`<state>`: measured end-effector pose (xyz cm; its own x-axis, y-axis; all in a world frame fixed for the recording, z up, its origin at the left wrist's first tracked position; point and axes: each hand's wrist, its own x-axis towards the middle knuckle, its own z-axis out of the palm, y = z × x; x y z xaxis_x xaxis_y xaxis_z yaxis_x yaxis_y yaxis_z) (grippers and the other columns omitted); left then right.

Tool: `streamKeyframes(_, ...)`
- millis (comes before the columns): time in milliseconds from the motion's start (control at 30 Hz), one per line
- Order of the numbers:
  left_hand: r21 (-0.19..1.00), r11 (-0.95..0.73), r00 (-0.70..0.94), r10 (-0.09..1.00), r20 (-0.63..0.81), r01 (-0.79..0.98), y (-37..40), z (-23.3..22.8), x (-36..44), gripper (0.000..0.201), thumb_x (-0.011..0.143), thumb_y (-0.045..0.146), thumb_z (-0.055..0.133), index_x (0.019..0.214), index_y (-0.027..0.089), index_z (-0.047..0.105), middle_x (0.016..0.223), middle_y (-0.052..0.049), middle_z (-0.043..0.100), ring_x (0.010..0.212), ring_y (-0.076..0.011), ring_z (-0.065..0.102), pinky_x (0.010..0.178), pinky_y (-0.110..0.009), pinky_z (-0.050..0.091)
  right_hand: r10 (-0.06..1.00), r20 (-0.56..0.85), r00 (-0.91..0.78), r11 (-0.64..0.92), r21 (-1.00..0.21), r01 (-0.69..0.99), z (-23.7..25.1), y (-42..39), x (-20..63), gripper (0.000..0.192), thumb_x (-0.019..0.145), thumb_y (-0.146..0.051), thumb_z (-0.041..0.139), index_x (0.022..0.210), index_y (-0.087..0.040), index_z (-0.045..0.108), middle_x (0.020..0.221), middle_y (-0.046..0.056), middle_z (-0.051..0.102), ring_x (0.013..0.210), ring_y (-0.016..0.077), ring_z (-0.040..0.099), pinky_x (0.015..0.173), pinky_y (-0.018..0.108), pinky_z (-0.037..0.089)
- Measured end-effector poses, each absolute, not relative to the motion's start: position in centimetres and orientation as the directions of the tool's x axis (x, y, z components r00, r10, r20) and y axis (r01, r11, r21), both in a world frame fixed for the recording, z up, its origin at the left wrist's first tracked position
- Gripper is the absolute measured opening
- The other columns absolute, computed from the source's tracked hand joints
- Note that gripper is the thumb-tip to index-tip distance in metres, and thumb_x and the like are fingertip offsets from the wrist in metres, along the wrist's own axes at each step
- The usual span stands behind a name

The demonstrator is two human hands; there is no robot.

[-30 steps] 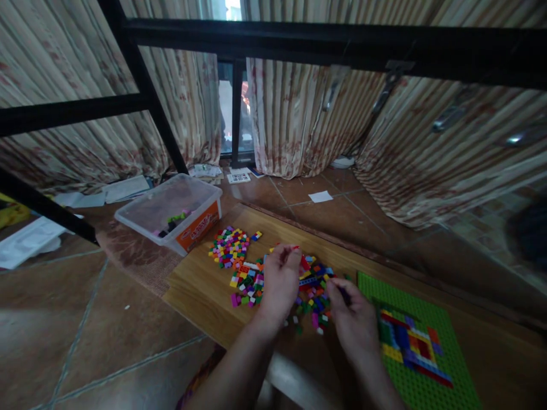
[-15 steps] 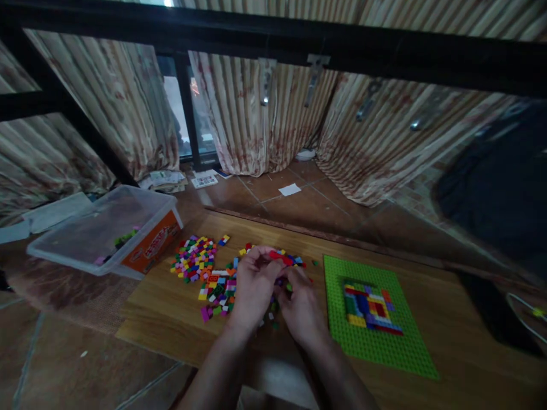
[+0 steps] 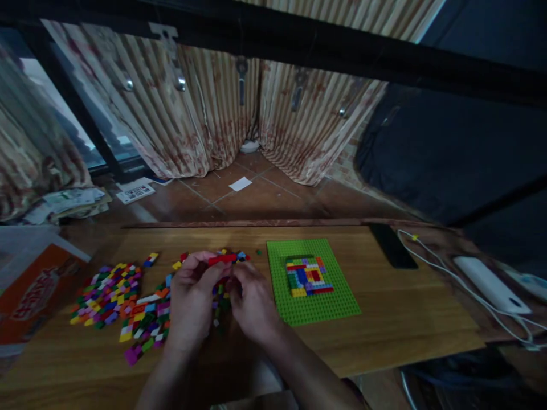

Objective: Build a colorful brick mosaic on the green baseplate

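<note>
A long red brick (image 3: 222,259) is pinched in my left hand (image 3: 192,299), its fingers closed around one end. Close against it, my right hand (image 3: 254,302) has its fingers pressed together near the brick's other end; what those fingertips hold, if anything, is hidden. Both hands hover over loose coloured bricks (image 3: 154,313) on the wooden table. Right of my hands lies a green baseplate (image 3: 342,302) bearing a low, roughly square build of many-coloured bricks (image 3: 308,276).
A heap of small bricks (image 3: 106,293) spreads at left beside a clear bin with an orange label (image 3: 32,296). A black phone (image 3: 392,246) lies at the table's far right. Beyond the edge are a white power bank (image 3: 491,285) and cables. A dark bar (image 3: 273,37) crosses above.
My view has swung right, so the table and baseplate sit further left and the phone and cables show fully. Both hands stay together at the red brick.
</note>
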<state>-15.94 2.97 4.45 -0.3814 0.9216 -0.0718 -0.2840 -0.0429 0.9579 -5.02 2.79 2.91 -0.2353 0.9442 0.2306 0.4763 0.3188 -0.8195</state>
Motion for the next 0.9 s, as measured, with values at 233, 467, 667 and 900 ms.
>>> streamKeyframes(233, 0.932, 0.015, -0.313, 0.940, -0.137, -0.362, 3.0, 4.7, -13.6, 0.020, 0.067, 0.023, 0.074, 0.085, 0.017, 0.066, 0.081, 0.002, 0.066, 0.071, -0.0113, 0.061, 0.069, -0.022, 0.049, 0.966, 0.260, -0.016, 0.243, -0.878, 0.413, 3.9, 3.4, -1.4, 0.024, 0.087, -0.012, 0.046, 0.098, -0.021, 0.066, 0.092, 0.003, 0.068, 0.084, 0.0166, 0.064, 0.077, 0.029, 0.051)
streamKeyframes(467, 0.911, 0.104, -0.164, 0.969, -0.182, -0.399, 3.5, 3.9, -11.3, 0.030, 0.066, 0.026, 0.077, 0.093, 0.016, 0.072, 0.092, -0.002, 0.070, 0.085, -0.0136, 0.062, 0.076, -0.022, 0.047, 0.959, 0.276, -0.067, 0.280, -0.879, 0.385, 4.8, 2.2, 0.4, 0.023, 0.091, -0.019, 0.050, 0.107, -0.020, 0.066, 0.098, 0.004, 0.069, 0.086, 0.0152, 0.065, 0.077, 0.026, 0.051)
streamKeyframes(667, 0.941, 0.152, -0.131, 0.971, -0.199, -0.301, 3.3, 3.5, -9.5, 0.035, 0.067, 0.027, 0.076, 0.099, 0.016, 0.069, 0.086, -0.001, 0.069, 0.081, -0.0142, 0.063, 0.076, -0.025, 0.049, 0.971, 0.238, -0.027, 0.219, -0.835, 0.504, 4.8, 1.6, 2.0, 0.025, 0.086, -0.013, 0.055, 0.108, -0.020, 0.066, 0.097, 0.004, 0.071, 0.086, 0.0169, 0.066, 0.079, 0.029, 0.052)
streamKeyframes(900, 0.994, 0.088, -0.074, 0.994, -0.083, 0.059, 2.6, 1.8, -6.8, 0.019, 0.078, 0.023, 0.062, 0.093, 0.015, 0.070, 0.085, -0.003, 0.072, 0.080, -0.0166, 0.067, 0.075, -0.027, 0.052, 0.974, 0.227, -0.020, 0.170, -0.665, 0.727, 3.0, 0.3, 5.4, 0.021, 0.084, -0.014, 0.054, 0.100, -0.019, 0.067, 0.088, 0.005, 0.072, 0.077, 0.0193, 0.068, 0.067, 0.029, 0.051)
